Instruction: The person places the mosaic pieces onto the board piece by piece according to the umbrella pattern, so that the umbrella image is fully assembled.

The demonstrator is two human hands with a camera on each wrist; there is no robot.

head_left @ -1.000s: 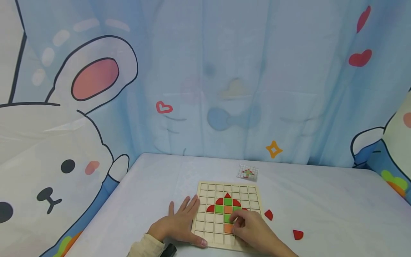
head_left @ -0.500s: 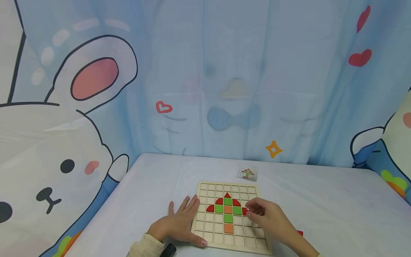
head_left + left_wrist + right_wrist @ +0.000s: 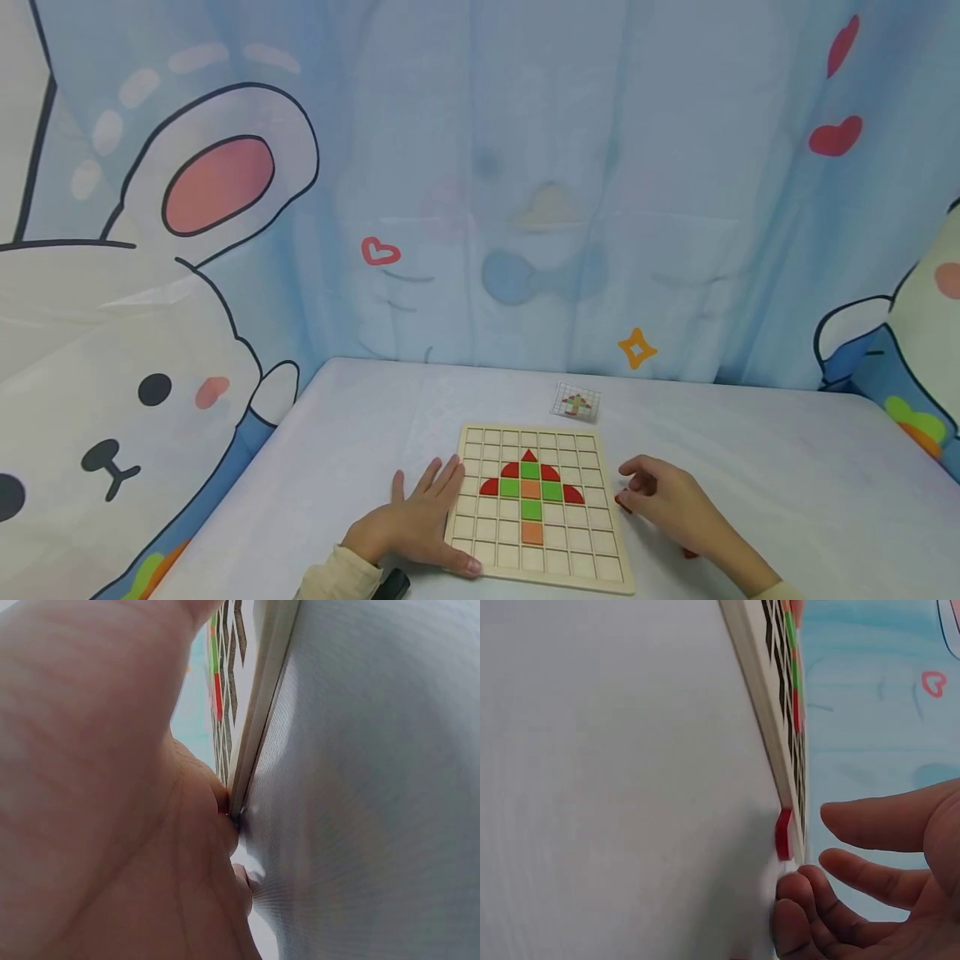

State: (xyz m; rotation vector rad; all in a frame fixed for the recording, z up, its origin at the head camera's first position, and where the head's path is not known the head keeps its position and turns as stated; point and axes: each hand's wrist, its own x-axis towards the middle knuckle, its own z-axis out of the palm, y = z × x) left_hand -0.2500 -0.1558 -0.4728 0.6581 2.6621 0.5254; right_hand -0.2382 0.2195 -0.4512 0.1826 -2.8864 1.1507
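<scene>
A square wooden grid board lies on the white table, with green, orange and red tiles set in its cells in a tree-like shape. My left hand rests against the board's left edge, fingers spread, the thumb at the near corner. Just right of the board hovers my right hand, its fingertips over a loose red quarter-round tile. In the right wrist view that red tile stands out beside the board's edge, and thumb and index finger are apart with nothing between them. A second red tile is mostly hidden beneath the right wrist.
Behind the board lies a small pattern card showing a similar coloured figure. A black object sits by the left wrist. A blue cartoon curtain hangs along the table's back edge.
My right hand has moved right, from the middle of the board to the loose tile beside it. A red tile now sits uncovered at the figure's right end. The left hand stays put.
</scene>
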